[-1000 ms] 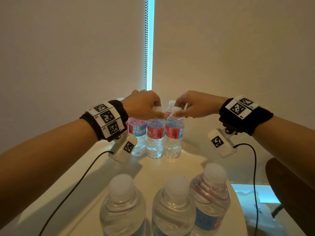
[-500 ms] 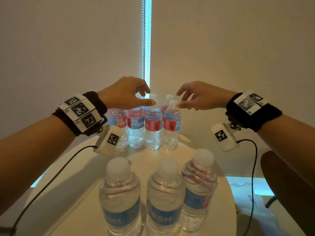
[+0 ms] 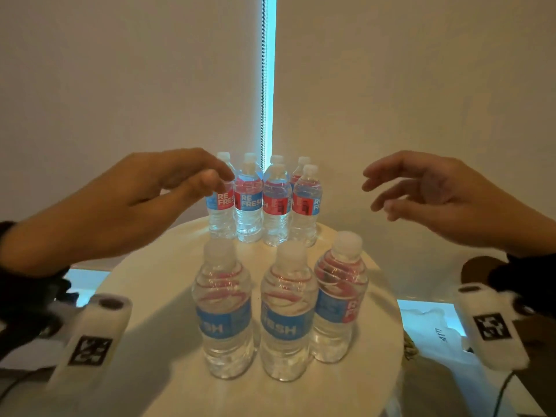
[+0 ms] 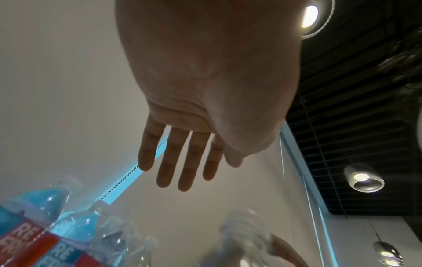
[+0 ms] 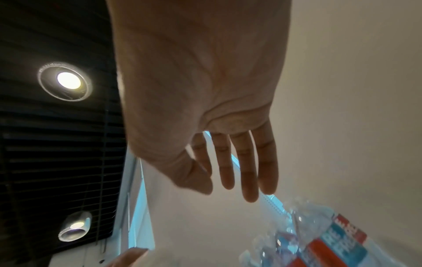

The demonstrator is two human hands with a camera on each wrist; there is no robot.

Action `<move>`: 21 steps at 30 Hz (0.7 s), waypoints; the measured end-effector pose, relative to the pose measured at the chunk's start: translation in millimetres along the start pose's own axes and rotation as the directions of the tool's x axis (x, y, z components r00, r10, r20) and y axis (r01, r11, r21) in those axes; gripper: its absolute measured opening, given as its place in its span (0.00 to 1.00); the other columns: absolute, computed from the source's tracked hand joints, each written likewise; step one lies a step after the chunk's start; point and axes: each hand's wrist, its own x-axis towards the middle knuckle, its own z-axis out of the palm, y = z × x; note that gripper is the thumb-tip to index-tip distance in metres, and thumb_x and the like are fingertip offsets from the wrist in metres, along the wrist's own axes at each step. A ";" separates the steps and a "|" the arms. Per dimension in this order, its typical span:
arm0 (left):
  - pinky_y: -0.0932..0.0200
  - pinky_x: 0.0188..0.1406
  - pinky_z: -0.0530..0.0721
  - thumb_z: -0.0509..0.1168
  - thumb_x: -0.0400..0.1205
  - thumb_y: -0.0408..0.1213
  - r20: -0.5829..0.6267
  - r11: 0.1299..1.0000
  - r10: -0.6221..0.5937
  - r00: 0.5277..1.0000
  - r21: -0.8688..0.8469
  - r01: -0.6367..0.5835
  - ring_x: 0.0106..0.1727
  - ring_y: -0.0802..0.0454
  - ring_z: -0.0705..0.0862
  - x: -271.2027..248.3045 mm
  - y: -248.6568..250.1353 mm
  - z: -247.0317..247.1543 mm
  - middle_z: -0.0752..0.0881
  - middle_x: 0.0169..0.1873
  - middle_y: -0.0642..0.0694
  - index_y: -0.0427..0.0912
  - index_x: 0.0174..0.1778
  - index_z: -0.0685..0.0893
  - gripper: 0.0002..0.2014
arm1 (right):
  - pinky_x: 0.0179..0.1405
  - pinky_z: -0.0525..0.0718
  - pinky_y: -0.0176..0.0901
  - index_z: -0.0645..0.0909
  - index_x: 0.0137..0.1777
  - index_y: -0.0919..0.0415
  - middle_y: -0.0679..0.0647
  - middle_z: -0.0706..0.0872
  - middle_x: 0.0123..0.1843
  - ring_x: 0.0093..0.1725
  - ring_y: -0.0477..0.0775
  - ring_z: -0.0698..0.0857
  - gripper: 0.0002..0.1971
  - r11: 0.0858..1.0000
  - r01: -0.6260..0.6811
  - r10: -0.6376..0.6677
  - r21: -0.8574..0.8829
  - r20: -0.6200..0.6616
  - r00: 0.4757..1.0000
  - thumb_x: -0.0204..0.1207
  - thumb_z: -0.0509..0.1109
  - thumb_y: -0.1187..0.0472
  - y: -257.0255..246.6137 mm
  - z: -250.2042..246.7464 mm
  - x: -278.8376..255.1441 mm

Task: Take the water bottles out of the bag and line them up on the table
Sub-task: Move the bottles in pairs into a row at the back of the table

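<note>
— We see pale roller blinds [image 3: 120, 85] behind a round cream table [image 3: 150, 296], with a bead chain [image 3: 264, 70] hanging down the bright gap between them. Where do we find the bottles?

— All that we can see stand upright on the table. Three near bottles [image 3: 285, 320] form a row at the front, shoulder to shoulder, white caps up, blue and red labels facing us. Behind them is a far cluster of bottles [image 3: 264, 203] at the back edge: we count four in front and at least two caps peeking from behind.

— And our hands?

— We hold both in the air above the table, gripping nothing. Our left hand [image 3: 144, 200] hovers palm down to the left of the far cluster, its fingertips overlapping the leftmost bottle there in the head view; whether they touch it we cannot tell. From the left wrist view its fingers [image 4: 182, 162] are stretched out straight and slightly spread.

— The other one?

— Our right hand [image 3: 445, 200] hangs well apart from the bottles on the right, fingers loosely extended, likewise empty. A white bag [image 3: 427, 323] shows past the table's right edge, below.
</note>
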 end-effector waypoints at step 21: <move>0.71 0.39 0.91 0.81 0.61 0.48 0.057 0.957 -0.208 0.976 -0.196 0.215 0.58 0.59 0.87 -72.5 29.5 45.1 0.86 0.59 0.71 0.76 0.66 0.78 0.37 | 0.46 0.94 0.47 0.65 0.72 0.27 0.36 0.83 0.63 0.47 0.50 0.94 0.40 0.996 0.073 -0.067 -0.046 0.125 0.990 0.71 0.84 0.59 -10.7 69.1 -44.5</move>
